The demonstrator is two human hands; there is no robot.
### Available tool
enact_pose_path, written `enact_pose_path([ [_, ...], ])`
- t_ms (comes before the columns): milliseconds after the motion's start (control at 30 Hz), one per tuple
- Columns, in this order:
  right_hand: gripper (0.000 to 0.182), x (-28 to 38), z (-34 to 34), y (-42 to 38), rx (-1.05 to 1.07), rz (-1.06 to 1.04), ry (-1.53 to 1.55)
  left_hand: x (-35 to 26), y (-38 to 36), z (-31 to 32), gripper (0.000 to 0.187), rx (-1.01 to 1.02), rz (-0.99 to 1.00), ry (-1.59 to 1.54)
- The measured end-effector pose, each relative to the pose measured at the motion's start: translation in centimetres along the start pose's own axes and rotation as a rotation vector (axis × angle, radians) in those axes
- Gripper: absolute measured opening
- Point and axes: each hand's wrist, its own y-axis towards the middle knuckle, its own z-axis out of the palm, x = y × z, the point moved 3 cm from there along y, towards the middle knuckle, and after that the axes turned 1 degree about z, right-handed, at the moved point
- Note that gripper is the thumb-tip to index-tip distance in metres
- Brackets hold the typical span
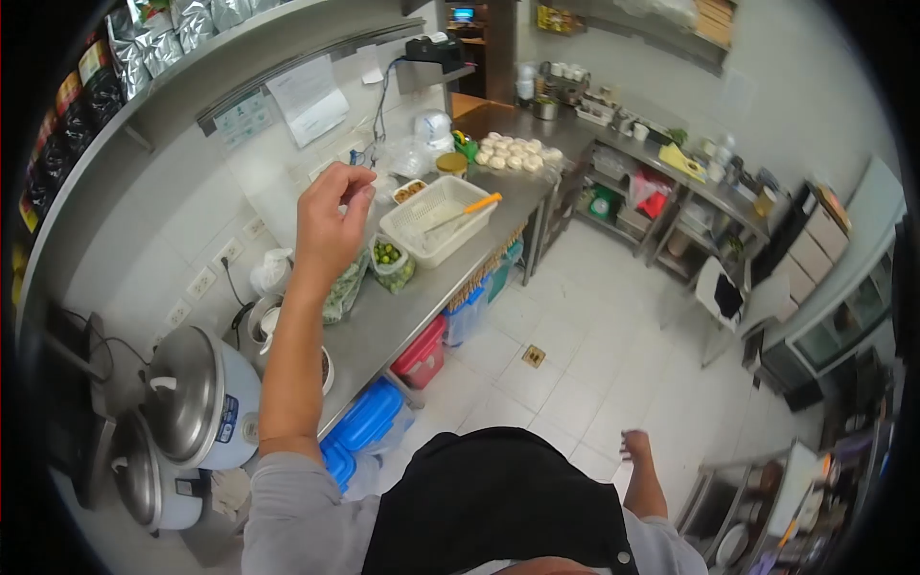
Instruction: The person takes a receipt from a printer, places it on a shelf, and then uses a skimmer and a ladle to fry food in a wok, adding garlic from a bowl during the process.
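My left hand is raised over the steel counter, its fingers curled in toward the thumb with nothing visible in them. Beyond it stands a white plastic basket with an orange-handled knife lying across it. Close by are a clear bag of small green limes and a bag of green leaves, partly hidden by my forearm. My right hand hangs low at my side above the tiled floor, fingers loosely apart and holding nothing.
Two large rice cookers stand at the left. White round pieces lie in rows at the counter's far end. Blue-lidded bins and a red bin sit below the counter edge. A white chair stands right; shelving is at lower right.
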Motion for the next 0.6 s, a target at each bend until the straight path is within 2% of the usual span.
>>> enact_pose_path([
  [33, 0.043, 6.6, -0.7, 1.5, -0.012, -0.090, 0.041, 2.6, 1.1, 0.9, 0.009, -0.008, -0.057, 0.024],
  [133, 0.043, 23.5, 0.4, 4.3, -0.033, -0.304, 0.126, 11.7, 4.3, 3.4, 0.011, -0.034, -0.247, 0.015],
  [167, 0.041, 27.3, 1.7, 4.8, -0.035, -0.360, 0.140, 14.4, 5.5, 4.3, 0.011, -0.038, -0.299, -0.070],
  [267, 0.038, 34.1, 7.2, 8.4, 0.080, -0.460, 0.070, 21.3, 9.6, 7.4, 0.013, -0.054, -0.421, -0.255],
  [300, 0.035, 34.2, 9.2, 10.6, 0.131, -0.454, 0.024, 24.1, 10.9, 8.9, 0.013, -0.077, -0.445, -0.297],
  [333, 0.036, 30.2, 11.4, 19.2, 0.238, -0.841, -0.357, 27.2, 12.4, 10.6, 0.013, -0.103, -0.464, -0.339],
  [367, 0.032, 31.8, 12.9, 14.4, 0.205, -0.454, -0.156, 30.2, 14.0, 12.2, 0.013, -0.127, -0.483, -0.380],
  [400, 0.038, 30.1, 14.5, 14.7, 0.277, -0.456, -0.213, 32.7, 15.7, 13.8, 0.014, -0.111, -0.493, -0.397],
  [433, 0.044, 28.8, 15.3, 15.7, 0.351, -0.544, -0.565, 34.9, 17.9, 15.8, 0.015, -0.090, -0.507, -0.412],
  [467, 0.044, 28.0, 15.4, 15.9, 0.413, -0.581, -0.766, 36.7, 20.5, 17.5, 0.015, -0.075, -0.512, -0.428],
  [533, 0.044, 28.0, 15.0, 16.3, 0.448, -0.431, -0.786, 39.4, 25.3, 20.9, 0.019, -0.048, -0.551, -0.436],
  [600, 0.043, 29.8, 14.1, 17.1, 0.417, -0.263, -0.650, 41.3, 29.6, 23.9, 0.023, -0.018, -0.562, -0.435],
])
